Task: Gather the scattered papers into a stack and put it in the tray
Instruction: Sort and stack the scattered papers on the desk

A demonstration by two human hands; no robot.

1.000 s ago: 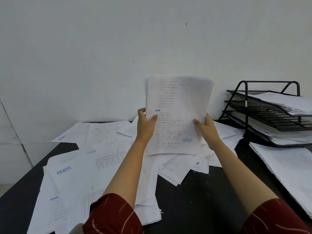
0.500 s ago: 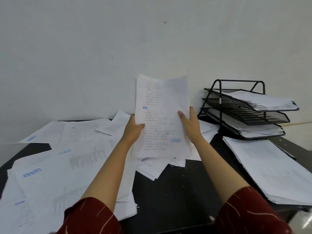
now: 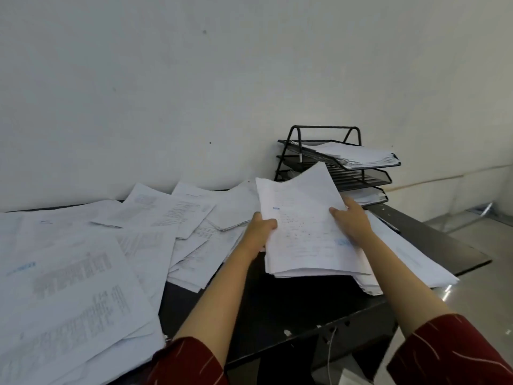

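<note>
A dark, matte black counter (image 3: 277, 301) is set against a plain, pale grey-white wall (image 3: 194, 79). At the far right a strip of glossy tiled floor (image 3: 477, 245) is seen past the counter's edge. The left half of the counter is covered by scattered white printed sheets (image 3: 83, 273), overlapped at odd angles, some marked with blue logos. A second loose heap of white paper (image 3: 410, 262) lies along the right edge, near the black wire-mesh three-tier tray (image 3: 347, 173), which stands at the far right against the wall. Paper is seen in its top tier and its bottom tier; the middle tier looks bare.

The gathered stack of white printed papers (image 3: 305, 232) is held above the counter between both hands, tilted with its far edge raised toward the tray and overlapping the tray's front in view. The left hand (image 3: 261, 229) grips the stack's left edge, thumb on top. The right hand (image 3: 351, 220) grips the right edge, fingers (image 3: 340, 215) curled over the top sheet. Dark red patterned sleeves (image 3: 188, 362) are seen at the near edge.

Compared with half a second ago, the stack has been tipped from nearly upright to a flatter slant and carried rightward, closer to the tray. The view has swung so that the tray sits nearer the middle.
</note>
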